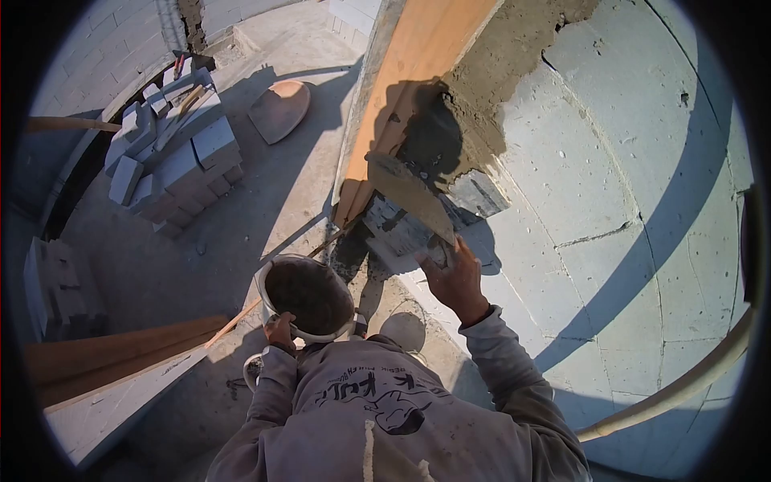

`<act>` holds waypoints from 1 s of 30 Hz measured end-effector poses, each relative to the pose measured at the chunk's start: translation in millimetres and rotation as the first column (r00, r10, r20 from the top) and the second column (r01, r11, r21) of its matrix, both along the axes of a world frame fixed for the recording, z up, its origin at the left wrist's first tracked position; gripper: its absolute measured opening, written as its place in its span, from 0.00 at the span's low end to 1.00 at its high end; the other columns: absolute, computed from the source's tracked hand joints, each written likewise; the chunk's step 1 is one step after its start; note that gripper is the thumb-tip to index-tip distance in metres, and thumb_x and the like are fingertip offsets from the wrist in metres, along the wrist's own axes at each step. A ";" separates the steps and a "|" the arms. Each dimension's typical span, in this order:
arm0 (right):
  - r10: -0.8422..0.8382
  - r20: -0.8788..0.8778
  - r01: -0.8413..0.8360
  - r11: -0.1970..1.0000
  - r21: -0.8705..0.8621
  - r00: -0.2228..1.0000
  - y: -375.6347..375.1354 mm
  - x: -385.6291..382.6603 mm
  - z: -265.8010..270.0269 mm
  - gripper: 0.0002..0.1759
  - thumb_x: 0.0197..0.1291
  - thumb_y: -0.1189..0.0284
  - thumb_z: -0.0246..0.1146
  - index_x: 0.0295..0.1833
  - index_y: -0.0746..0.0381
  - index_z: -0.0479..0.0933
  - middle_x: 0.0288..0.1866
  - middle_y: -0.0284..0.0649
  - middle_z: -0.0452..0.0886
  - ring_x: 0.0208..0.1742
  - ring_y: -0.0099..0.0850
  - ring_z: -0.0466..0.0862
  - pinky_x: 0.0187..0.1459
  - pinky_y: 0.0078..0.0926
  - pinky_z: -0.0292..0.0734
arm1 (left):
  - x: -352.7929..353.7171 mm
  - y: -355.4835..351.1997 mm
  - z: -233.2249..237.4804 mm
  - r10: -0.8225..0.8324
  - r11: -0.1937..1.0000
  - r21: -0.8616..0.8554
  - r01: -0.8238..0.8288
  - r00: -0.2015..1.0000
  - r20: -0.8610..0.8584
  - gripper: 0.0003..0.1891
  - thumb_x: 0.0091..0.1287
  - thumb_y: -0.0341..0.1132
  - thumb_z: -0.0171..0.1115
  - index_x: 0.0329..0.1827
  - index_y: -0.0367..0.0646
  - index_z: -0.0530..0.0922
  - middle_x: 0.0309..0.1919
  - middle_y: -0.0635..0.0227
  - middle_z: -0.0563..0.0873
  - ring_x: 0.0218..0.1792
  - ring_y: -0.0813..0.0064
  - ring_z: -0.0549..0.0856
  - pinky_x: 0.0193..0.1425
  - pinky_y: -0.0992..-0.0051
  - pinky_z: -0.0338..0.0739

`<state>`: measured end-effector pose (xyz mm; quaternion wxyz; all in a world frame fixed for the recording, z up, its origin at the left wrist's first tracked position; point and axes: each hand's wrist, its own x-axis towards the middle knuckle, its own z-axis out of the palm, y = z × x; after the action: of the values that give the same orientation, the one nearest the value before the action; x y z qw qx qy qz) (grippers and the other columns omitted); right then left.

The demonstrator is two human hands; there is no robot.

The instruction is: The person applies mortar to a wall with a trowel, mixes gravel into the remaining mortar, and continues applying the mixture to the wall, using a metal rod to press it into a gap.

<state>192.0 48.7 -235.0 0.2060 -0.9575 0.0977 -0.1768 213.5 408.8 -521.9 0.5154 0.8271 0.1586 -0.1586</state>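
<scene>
My left hand (281, 331) grips the rim of a bucket (347, 307) with dark grey contents, held at my waist. My right hand (454, 277) is closed around the handle of a plastering trowel (411, 195), whose blade is coated in grey mortar. The trowel is in front of the lower end of a wooden board (430, 40) set along the wall edge. Wet mortar (518, 60) covers a strip of the pale block wall (594, 169) beside the board. A smeared grey patch (478, 194) shows just beyond the blade. Contact between blade and wall cannot be made out.
Pale blocks (177, 173) stand stacked on the concrete floor at the left, with tools on top. A shallow rounded pan (281, 108) lies near them. A plank (120, 357) extends at lower left, and a curved pole or hose (679, 386) crosses lower right.
</scene>
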 end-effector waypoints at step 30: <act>0.161 -0.301 -0.034 0.921 0.388 0.940 -49.7 95.7 54.9 0.21 0.56 0.58 0.64 0.39 0.69 0.77 0.27 0.40 0.79 0.29 0.29 0.77 0.36 0.31 0.72 | -22.4 -19.4 37.6 0.160 0.965 -0.085 -0.248 0.815 -0.557 0.20 0.42 0.38 0.71 0.38 0.40 0.79 0.27 0.64 0.80 0.29 0.68 0.80 0.33 0.66 0.75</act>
<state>287.7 -1.0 -180.2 0.3758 -0.9195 0.1144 0.0173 191.1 389.4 -484.3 0.5250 0.6833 0.3740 -0.3430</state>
